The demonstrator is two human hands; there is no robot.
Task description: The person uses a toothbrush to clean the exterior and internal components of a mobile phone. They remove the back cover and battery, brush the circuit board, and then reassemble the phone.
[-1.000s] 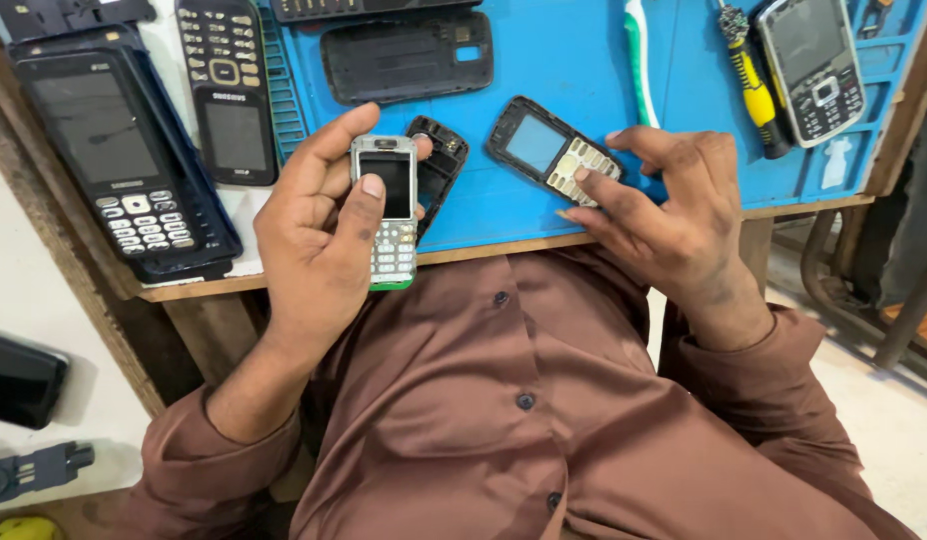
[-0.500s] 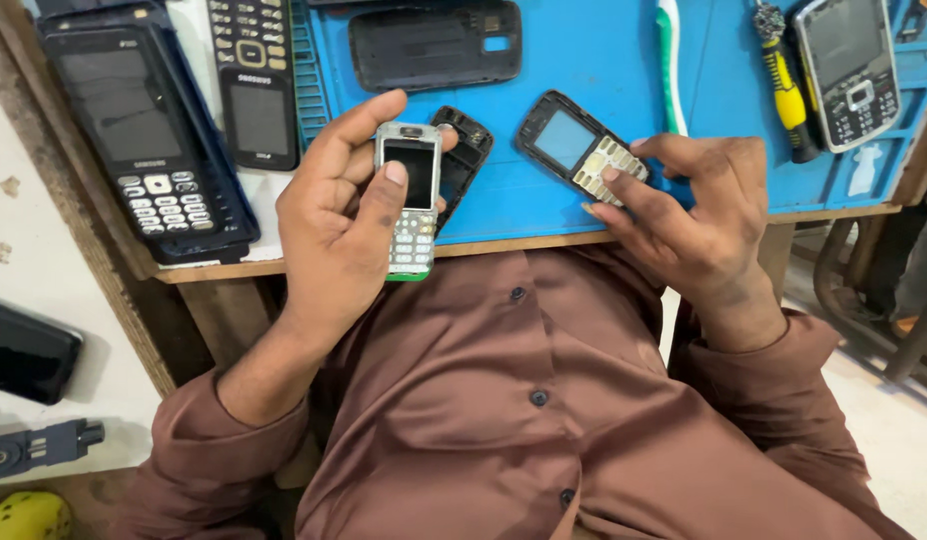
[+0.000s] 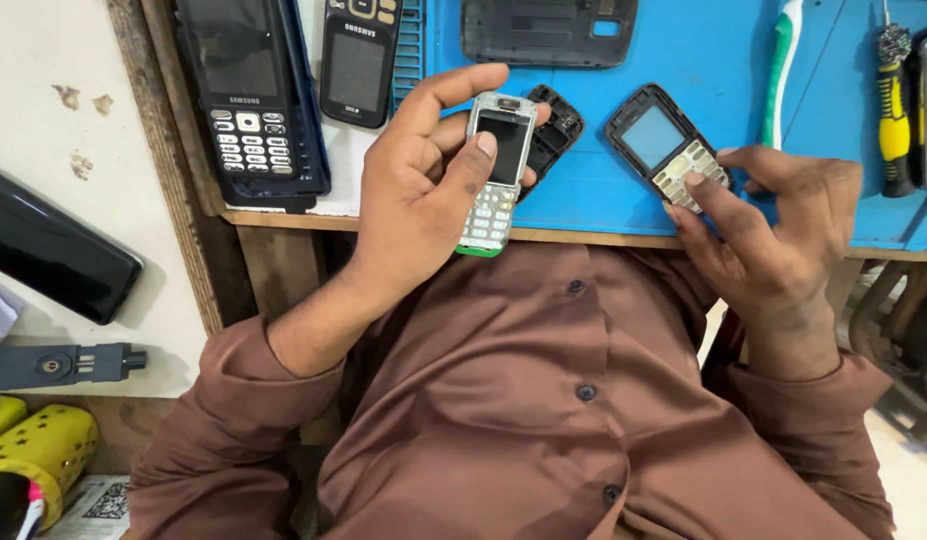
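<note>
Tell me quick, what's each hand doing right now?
Left hand: closed around a silver keypad phone, thumb on its screen.
Right hand: holds nothing; fingertips press on a black keypad phone lying on the blue mat.

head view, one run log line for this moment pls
left hand: holds silver keypad phone | right hand: fingertips on black keypad phone | blue mat
</note>
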